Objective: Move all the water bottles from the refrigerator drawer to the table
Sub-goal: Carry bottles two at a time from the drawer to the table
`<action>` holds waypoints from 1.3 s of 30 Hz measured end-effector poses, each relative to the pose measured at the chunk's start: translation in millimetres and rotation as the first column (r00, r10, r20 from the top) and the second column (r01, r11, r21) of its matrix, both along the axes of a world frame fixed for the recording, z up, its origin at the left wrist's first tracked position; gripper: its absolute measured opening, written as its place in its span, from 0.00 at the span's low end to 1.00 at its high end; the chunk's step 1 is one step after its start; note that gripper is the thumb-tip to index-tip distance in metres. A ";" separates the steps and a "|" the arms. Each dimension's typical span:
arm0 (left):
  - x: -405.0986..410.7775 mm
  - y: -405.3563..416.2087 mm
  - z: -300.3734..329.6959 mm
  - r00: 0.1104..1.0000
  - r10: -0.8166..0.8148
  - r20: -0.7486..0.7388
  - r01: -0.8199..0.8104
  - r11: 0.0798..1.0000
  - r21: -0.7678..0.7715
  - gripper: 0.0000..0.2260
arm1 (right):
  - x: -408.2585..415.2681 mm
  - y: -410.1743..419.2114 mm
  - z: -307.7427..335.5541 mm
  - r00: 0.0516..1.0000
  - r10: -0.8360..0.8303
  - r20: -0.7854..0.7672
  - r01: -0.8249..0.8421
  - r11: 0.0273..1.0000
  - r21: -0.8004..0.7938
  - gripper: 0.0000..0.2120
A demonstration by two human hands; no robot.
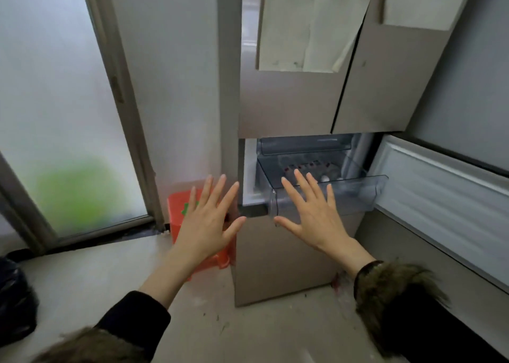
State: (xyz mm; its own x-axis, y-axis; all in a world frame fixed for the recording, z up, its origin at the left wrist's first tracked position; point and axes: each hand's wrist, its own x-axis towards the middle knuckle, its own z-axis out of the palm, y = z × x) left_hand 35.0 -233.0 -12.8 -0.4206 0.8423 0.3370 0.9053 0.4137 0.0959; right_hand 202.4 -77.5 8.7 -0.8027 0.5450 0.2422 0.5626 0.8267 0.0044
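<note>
Bottles (325,177) lie in clear drawer (330,192), pulled out from refrigerator (289,106). Orange stool (179,211) at left. Left hand (205,225) spread wide, empty. Right hand (314,214) spread wide before drawer front, empty.

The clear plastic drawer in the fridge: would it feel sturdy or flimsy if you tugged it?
The clear drawer has thin transparent walls, so it probably flexes a little. It already sits pulled out, so it likely slides easily. Bottles inside probably add weight.
</note>
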 end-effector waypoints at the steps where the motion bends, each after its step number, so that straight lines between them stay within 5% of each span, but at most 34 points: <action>1: -4.1 20.3 -1.4 1.000 -0.014 0.012 0.014 1.000 0.001 0.33 | -4.2 18.5 -0.1 1.000 -0.017 0.005 0.017 1.000 -0.007 0.38; 14: -30.3 234.1 -21.0 0.984 -0.152 0.091 0.163 0.979 -0.126 0.39 | -26.7 208.7 -22.7 0.991 -0.125 0.051 0.129 0.986 -0.104 0.37; 25: -18.2 385.3 -49.8 0.961 0.005 0.276 0.056 0.976 -0.211 0.41 | -35.3 369.1 -64.0 0.987 0.012 0.159 0.027 0.969 -0.244 0.35; 29: -21.7 424.9 -64.3 0.902 0.113 0.417 0.014 0.958 -0.288 0.30 | -40.7 412.5 -78.0 0.975 0.062 0.213 0.007 0.951 -0.308 0.34; 34: -35.9 464.9 -94.5 0.771 0.294 0.564 -0.005 0.889 -0.458 0.32 | -62.4 449.7 -104.2 0.945 0.123 0.304 0.023 0.901 -0.434 0.33; 39: -46.4 491.7 -123.0 0.582 0.304 0.754 -0.025 0.933 -0.358 0.31 | -91.6 464.7 -128.1 0.971 0.115 0.209 0.055 0.745 -0.665 0.26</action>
